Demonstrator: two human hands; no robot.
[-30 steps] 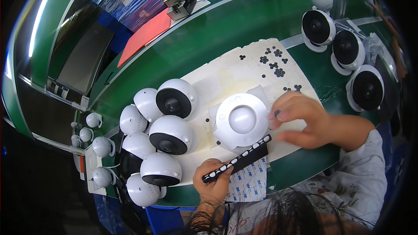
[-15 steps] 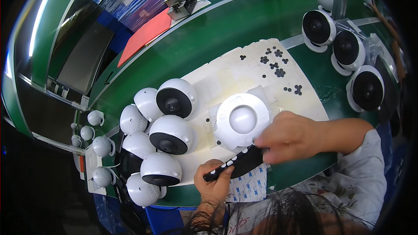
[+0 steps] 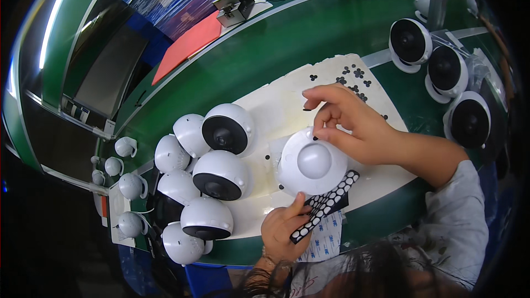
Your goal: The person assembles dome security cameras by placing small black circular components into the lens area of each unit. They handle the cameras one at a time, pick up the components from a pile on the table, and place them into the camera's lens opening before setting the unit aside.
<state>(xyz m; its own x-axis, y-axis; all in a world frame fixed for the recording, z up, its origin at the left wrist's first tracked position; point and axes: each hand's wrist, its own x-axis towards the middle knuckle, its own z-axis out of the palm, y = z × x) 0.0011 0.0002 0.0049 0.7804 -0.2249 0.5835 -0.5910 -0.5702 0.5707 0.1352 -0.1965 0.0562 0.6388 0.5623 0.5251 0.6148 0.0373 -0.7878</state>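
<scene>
A white round camera base point(image 3: 290, 170) with a domed centre point(image 3: 314, 161) sits on the pale board in front of me. My left hand point(image 3: 284, 233) grips a black pad sheet point(image 3: 326, 204) punched with rows of white circles, held close to the base's near edge. Above the base is my right hand point(image 3: 353, 124), thumb and a curled finger pinched together at a small black round pad point(image 3: 315, 138) on the base's far rim. Another finger stretches out to the left, a second dark pad point(image 3: 307, 110) near its tip.
Several white ball-shaped cameras point(image 3: 221, 175) with black fronts cluster at the left on the board point(image 3: 265, 209). More cameras point(image 3: 469, 121) stand at the right. Loose black pads point(image 3: 359, 73) lie on the far right of the board. A printed backing sheet point(image 3: 326, 240) lies near me.
My right hand has left the pad sheet and moved up and left over the base. In my left hand the sheet has turned, its white-circled face now showing.
</scene>
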